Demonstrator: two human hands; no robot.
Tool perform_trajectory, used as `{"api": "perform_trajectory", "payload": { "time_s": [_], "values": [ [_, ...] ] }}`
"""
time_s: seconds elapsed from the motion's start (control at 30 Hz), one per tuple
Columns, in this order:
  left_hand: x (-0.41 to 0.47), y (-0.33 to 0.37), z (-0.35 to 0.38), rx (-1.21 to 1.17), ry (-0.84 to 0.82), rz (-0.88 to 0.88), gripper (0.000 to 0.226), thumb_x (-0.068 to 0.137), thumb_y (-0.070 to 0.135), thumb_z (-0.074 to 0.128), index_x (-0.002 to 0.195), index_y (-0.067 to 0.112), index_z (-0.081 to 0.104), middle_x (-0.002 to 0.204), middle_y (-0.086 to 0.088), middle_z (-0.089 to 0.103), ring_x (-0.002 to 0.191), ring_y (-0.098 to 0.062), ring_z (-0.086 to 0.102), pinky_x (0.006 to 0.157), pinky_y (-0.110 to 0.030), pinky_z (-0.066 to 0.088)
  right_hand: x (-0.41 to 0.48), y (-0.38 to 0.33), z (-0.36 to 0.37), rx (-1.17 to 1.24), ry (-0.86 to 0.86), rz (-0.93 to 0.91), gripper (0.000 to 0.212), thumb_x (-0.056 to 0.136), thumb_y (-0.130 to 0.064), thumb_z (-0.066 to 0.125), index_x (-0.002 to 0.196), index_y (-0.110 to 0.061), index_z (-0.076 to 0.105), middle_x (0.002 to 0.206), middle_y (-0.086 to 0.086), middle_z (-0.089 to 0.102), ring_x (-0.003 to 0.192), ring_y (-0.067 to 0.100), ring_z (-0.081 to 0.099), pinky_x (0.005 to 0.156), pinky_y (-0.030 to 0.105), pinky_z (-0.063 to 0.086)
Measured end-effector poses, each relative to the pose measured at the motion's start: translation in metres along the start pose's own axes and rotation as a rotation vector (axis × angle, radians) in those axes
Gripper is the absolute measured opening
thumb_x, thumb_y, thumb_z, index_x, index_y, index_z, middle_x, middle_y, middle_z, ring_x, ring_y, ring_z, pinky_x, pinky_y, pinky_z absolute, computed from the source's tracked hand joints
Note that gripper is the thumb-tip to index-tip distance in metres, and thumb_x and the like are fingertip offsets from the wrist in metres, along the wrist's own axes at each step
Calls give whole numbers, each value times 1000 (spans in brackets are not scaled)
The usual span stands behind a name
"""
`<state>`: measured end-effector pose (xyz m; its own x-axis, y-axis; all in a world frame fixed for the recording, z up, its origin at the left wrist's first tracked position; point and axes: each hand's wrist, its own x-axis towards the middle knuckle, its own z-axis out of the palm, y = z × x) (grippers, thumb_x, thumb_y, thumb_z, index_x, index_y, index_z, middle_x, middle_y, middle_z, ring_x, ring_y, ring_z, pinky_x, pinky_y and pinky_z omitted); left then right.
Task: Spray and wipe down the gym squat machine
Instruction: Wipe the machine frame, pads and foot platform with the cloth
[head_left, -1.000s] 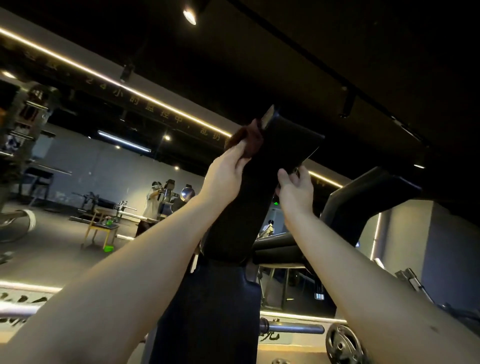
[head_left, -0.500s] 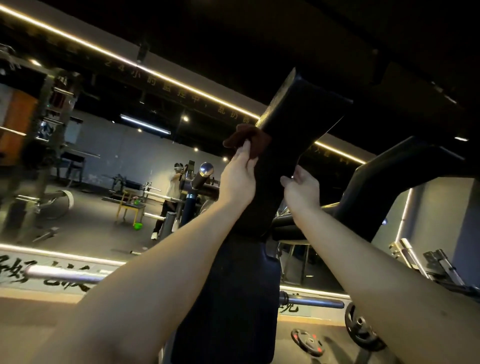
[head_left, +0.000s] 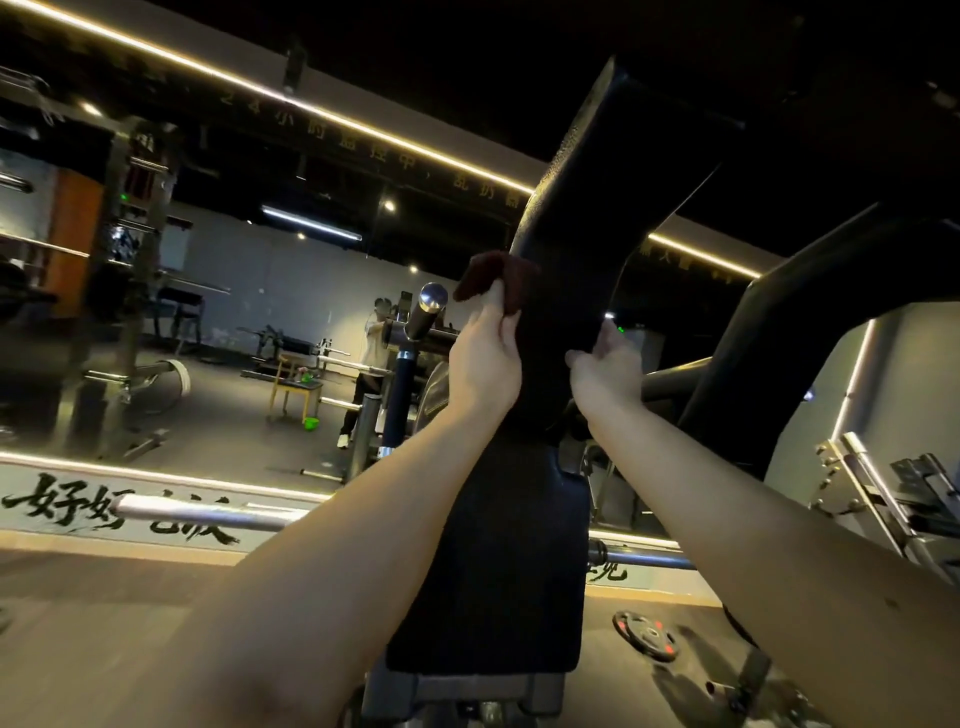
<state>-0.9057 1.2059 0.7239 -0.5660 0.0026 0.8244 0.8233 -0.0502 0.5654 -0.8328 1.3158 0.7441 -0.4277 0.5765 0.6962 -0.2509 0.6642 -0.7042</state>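
Note:
The squat machine's black padded shoulder arm (head_left: 597, 218) rises in front of me above its black back pad (head_left: 498, 561). My left hand (head_left: 485, 358) holds a dark red cloth (head_left: 498, 278) against the left side of the arm, at about mid height. On the right side my right hand (head_left: 605, 366) grips the arm's edge with curled fingers. A second black padded arm (head_left: 810, 312) curves up at the right. No spray bottle is in view.
A steel bar (head_left: 208, 514) crosses behind my left forearm, and another bar end (head_left: 639, 556) shows at the right. A weight plate (head_left: 647, 634) lies on the floor. The mirror wall reflects racks, a wooden chair (head_left: 293, 395) and a person (head_left: 371, 358).
Both hands have slid down the padded arm with the cloth. The camera has tilted, so the arm's top now stands higher in the frame.

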Motion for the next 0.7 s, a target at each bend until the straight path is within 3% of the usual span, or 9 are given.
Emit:
{"api": "perform_trajectory", "payload": {
  "time_s": [0.1,0.2,0.3,0.4,0.5,0.6,0.7],
  "values": [
    [-25,-29,1,4,-49,-97,29,109,28,43,135,24,56,112,6,66,103,-10,64,91,-32,53,-10,10,-5,13,-78,15,61,96,-3,61,147,-35,50,137,-19,56,127,3,49,110,33,42],
    [-59,-53,-5,45,-139,-254,22,109,30,44,115,23,64,103,3,67,100,-17,65,93,-43,54,-26,29,-6,-2,-153,122,54,93,-4,61,136,-36,58,133,-7,64,123,16,58,109,43,49],
    [-68,-55,-26,189,-294,-320,24,108,29,45,110,19,67,99,-2,67,97,-21,66,86,-41,52,-47,38,-2,36,-79,341,46,94,-4,62,135,-24,56,124,7,61,107,23,62,97,49,58],
    [-75,-42,-47,305,-427,-260,22,107,27,48,110,19,69,102,-3,67,97,-22,64,89,-41,50,-72,31,-1,250,-290,525,30,101,-17,64,130,-15,57,124,12,60,103,25,65,89,48,62],
    [-84,-33,-57,365,-537,-124,21,106,28,50,99,21,69,103,0,65,102,-21,59,90,-35,45,-93,28,1,538,-586,686,37,102,-35,61,131,-12,57,121,19,68,108,37,69,97,58,56],
    [-82,-27,-62,561,-557,30,21,103,34,54,106,25,73,118,3,52,115,-23,39,100,-41,35,-100,32,1,742,-590,784,40,99,-34,65,133,-12,59,123,25,69,113,44,67,99,65,51],
    [-75,-16,-62,607,-699,59,21,102,34,56,111,28,73,121,6,53,120,-24,39,107,-46,31,-100,28,-2,812,-518,776,27,102,-19,61,128,-12,65,126,22,70,113,40,69,94,61,56]
  ]
}}
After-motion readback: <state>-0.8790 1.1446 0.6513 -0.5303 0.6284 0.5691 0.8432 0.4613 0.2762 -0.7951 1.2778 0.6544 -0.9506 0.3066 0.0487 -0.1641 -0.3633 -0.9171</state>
